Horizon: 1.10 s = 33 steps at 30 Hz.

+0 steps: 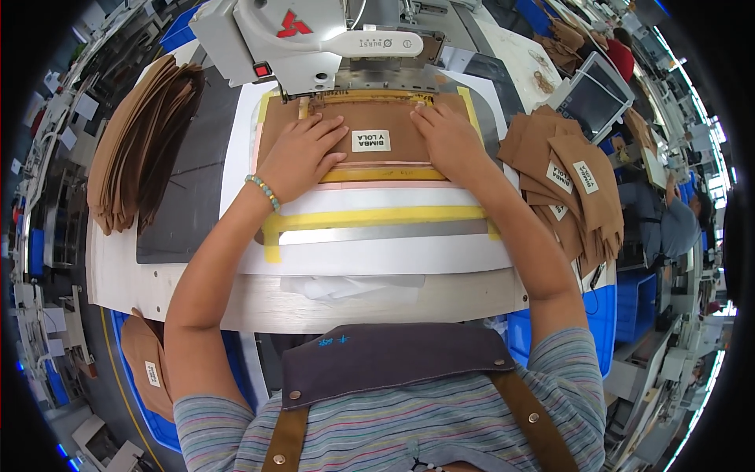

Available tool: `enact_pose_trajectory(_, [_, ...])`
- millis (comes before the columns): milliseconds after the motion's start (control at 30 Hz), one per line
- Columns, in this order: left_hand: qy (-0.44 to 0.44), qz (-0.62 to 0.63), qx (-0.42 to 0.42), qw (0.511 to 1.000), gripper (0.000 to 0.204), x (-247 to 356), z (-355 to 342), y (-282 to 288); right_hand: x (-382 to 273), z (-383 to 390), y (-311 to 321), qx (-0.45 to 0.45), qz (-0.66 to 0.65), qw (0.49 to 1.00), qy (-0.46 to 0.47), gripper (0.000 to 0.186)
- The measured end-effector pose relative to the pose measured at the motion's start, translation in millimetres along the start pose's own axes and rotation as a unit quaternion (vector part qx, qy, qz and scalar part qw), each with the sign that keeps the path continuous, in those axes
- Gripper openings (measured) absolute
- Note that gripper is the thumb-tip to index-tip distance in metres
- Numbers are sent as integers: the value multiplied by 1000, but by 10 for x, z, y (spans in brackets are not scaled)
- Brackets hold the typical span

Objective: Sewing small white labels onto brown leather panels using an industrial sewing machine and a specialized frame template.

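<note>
A brown fabric piece (385, 116) with a white label (370, 141) lies flat under the head of a white sewing machine (330, 45). My left hand (297, 161) rests on its left part, fingers stretched out and thumb apart. On the right part lies my right hand (451, 141), fingers extended and palm down. Neither hand grips anything. A yellowish strip (385, 174) runs along the near edge of the fabric, between my hands. White sheeting (370, 256) with yellow tape (377, 219) spreads beneath and toward me. The needle area is hidden.
A thick stack of brown pieces (141, 134) stands at the left, and labelled brown pieces (562, 181) pile up at the right. Behind that pile is a screen (591, 96). Blue bins (604, 334) sit below the table edge. Another person (667, 224) is at the far right.
</note>
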<state>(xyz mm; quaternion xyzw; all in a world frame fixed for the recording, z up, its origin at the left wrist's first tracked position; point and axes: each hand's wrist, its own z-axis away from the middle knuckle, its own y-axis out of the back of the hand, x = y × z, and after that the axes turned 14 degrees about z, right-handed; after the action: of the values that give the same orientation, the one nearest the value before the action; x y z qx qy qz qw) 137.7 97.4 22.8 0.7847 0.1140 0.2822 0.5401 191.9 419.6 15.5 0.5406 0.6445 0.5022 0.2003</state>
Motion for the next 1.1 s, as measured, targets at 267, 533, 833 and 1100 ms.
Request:
enact_pose_trajectory(267, [14, 45, -20, 999, 45, 116, -91, 55, -105, -68, -45, 21, 2, 1000, 5, 33])
enact_pose_trajectory(533, [18, 29, -3, 999, 46, 95, -74, -30, -280, -279, -2, -56, -21, 998, 3, 36])
enact_pose_trajectory(833, [-20, 38, 4, 999, 45, 70, -86, -13, -435, -507, -77, 47, -44, 997, 46, 14])
enact_pose_trajectory(1100, [2, 56, -19, 998, 48, 44, -66, 16, -617, -648, -116, 4, -29, 998, 50, 29])
